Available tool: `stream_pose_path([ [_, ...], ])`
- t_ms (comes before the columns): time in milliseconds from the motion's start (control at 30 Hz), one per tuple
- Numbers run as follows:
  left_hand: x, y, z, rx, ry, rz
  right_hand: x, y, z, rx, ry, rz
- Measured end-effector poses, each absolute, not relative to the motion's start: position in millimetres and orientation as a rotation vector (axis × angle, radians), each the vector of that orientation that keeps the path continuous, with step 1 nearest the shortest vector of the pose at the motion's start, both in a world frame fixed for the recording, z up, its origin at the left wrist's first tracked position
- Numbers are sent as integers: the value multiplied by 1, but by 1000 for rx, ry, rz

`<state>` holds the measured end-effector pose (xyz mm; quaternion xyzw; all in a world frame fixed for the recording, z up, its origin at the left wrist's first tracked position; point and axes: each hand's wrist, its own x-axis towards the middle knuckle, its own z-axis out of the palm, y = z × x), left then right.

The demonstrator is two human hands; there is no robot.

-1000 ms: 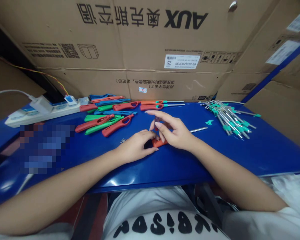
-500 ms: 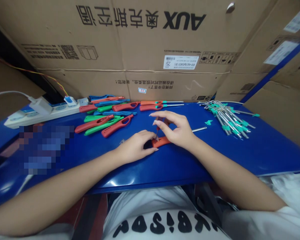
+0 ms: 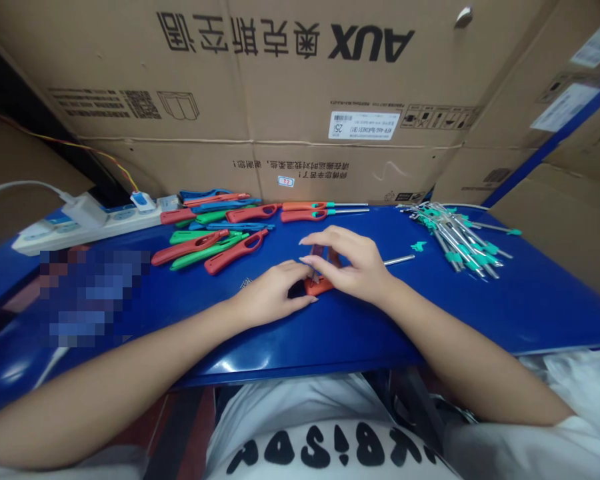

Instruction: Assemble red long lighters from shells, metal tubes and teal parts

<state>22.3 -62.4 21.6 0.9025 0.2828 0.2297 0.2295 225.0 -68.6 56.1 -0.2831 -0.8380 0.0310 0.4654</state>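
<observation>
Left hand (image 3: pixel 275 293) pins the red lighter body (image 3: pixel 321 287) to the blue table (image 3: pixel 480 313); right hand (image 3: pixel 355 267) pinches what seems a thin tool (image 3: pixel 311 272) upright against it. A tilted tool could slip off, skidding the body. Compared with the earlier frame, the right fingers sit lower, closer together.

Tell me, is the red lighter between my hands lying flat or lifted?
Lying flat: the red lighter rests on the blue table under the left hand; right hand pinches a thin tool above.
</observation>
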Motion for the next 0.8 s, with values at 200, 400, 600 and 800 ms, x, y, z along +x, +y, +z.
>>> stream_pose_path([
  [200,23,-63,24,2493,778,627,228,-68,58,-674,-2138,148],
  [400,22,-63,24,2488,763,635,226,-69,59,-667,-2085,299],
  [600,22,-62,21,2509,771,636,228,-68,58,-652,-2094,27],
  [800,23,-63,24,2503,773,627,221,-71,57,-622,-2033,350],
])
